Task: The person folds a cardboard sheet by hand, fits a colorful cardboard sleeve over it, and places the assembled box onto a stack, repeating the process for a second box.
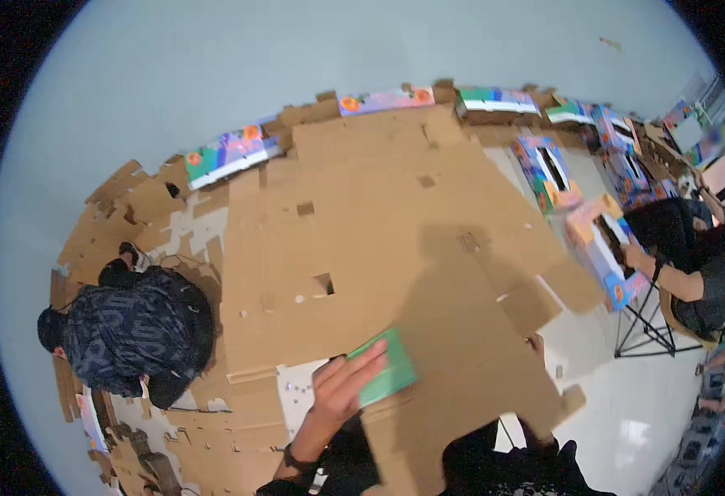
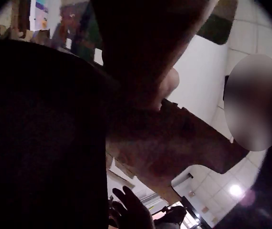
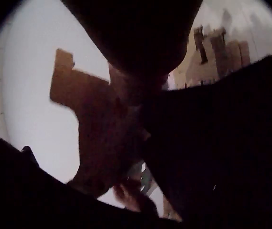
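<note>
I read the left hand (image 1: 342,385) at the lower middle of the head view, a dark wrist unit (image 1: 299,461) strapped behind it. It holds the green piece (image 1: 399,364): the fingers lie nearly straight across the upper face, and the thumb is hidden from me. The green piece projects beyond the fingertips to the right and is slightly blurred. It is over the near part of the large cardboard sheet (image 1: 362,231); I cannot tell whether the two touch. A white patch (image 1: 294,393) shows just left of the left hand.

I locate the right hand (image 1: 535,343) at the right edge of the cardboard sheet, well apart from the green piece, which is to its left. Most of that hand is concealed, so I cannot tell its grip. Both wrist views are too dark for me to settle it.
</note>
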